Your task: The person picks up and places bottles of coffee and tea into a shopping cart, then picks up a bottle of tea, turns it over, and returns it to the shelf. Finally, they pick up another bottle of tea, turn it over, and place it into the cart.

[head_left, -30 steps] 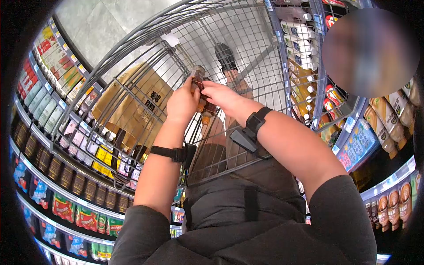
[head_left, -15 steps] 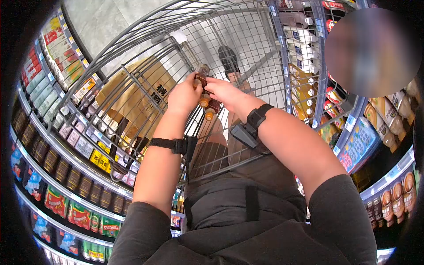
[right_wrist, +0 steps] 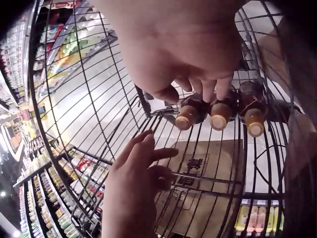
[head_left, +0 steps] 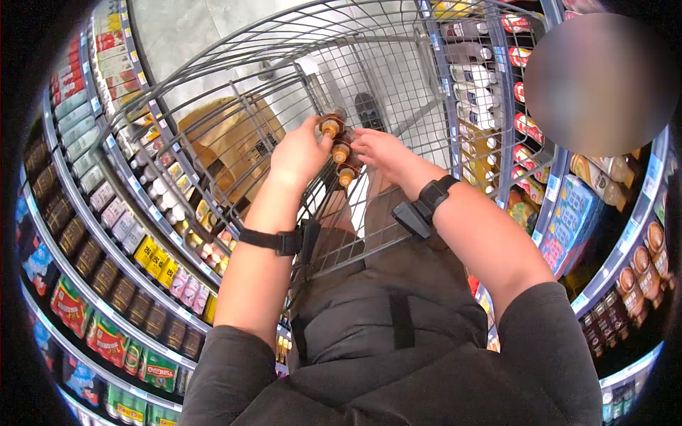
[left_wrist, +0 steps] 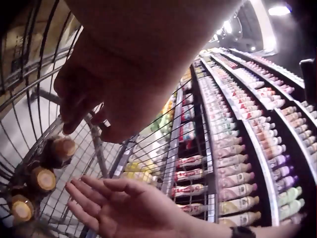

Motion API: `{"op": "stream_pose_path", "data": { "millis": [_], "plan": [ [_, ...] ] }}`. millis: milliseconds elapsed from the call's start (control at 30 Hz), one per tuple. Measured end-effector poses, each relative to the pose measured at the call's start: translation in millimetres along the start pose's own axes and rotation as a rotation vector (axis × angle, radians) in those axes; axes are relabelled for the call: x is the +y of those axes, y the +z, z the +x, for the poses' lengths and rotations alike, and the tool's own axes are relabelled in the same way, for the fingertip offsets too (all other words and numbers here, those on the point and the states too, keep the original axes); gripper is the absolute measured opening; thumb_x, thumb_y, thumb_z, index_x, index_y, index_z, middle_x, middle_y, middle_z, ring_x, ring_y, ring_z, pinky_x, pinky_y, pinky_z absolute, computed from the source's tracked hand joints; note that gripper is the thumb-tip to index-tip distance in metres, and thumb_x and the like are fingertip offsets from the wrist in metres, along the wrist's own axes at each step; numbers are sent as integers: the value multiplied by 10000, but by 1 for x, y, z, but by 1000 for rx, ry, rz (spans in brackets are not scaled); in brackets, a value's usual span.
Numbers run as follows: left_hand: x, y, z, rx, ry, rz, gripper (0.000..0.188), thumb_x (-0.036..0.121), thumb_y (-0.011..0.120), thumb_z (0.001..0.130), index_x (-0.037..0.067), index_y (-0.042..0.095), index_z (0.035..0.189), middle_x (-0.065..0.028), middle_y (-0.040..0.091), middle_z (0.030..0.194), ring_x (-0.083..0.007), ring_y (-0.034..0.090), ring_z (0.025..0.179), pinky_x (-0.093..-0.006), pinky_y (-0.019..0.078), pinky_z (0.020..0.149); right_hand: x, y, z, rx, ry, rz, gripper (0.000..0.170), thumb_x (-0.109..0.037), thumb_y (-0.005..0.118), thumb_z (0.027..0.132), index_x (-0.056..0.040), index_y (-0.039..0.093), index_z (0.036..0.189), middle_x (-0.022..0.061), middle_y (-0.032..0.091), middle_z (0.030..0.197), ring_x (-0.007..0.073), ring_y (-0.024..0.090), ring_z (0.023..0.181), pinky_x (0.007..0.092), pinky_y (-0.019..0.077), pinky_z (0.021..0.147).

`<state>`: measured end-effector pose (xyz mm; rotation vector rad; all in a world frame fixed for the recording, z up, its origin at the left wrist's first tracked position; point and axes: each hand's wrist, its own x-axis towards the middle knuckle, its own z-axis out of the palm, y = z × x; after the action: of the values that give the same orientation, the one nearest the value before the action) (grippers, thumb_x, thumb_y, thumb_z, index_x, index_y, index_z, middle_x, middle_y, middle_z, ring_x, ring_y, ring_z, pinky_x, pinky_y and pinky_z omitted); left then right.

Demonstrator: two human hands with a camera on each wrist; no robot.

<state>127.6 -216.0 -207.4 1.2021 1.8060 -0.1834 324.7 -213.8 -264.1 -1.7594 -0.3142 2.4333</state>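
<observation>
Three dark bottles with orange caps (head_left: 341,152) are lined up inside the wire shopping cart (head_left: 259,106), close beside one another. Beside the farthest bottle (head_left: 331,126), my left hand (head_left: 298,156) has its fingers loosely bent and the thumb near the cap. My right hand (head_left: 387,157) is on the other side of the row, its fingers extended toward the bottles. In the left wrist view, the right hand (left_wrist: 129,206) shows an open palm. The right wrist view has the right fingers overlapping the bottles (right_wrist: 218,111) and the left hand (right_wrist: 133,181) apart from them.
A brown paper bag (head_left: 231,142) with dark printing shows through the cart's left side. Shelves of cans and cartons (head_left: 128,284) line the left; shelves of bottles (head_left: 476,92) line the right. A foot in a dark shoe (head_left: 367,110) shows through the wire.
The hands have loosened from the bottle they held and moved slightly apart. That bottle now lines up with the other two, its cap more visible. The shelves have shifted in view.
</observation>
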Motion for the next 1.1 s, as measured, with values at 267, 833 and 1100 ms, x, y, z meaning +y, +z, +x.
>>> {"op": "stream_pose_path", "data": {
  "millis": [267,833,1100],
  "plan": [
    [-20,-83,-133,290,345,-251,234,229,658,1003,-4,639,996,-158,624,735,-249,569,653,-375,475,641,-10,0,-93,-90,-179,95,553,-159,483,1040,53,356,1534,210,427,1578,307,469,1433,425,403,1168],
    [-146,-111,-300,570,473,-362,331,223,633,1025,-6,517,817,-89,400,632,-163,362,605,-353,351,559,98,-28,-329,96,-382,71,491,-176,519,1019,45,462,1454,205,594,1427,285,624,1275,387,512,1057],
    [-100,-116,-301,450,612,-262,298,184,624,1006,-17,509,818,-72,393,626,-129,367,618,-337,346,557,161,-37,-373,150,-459,214,451,-122,497,1018,31,471,1441,212,603,1407,307,623,1275,413,516,1039]
  ]
}}
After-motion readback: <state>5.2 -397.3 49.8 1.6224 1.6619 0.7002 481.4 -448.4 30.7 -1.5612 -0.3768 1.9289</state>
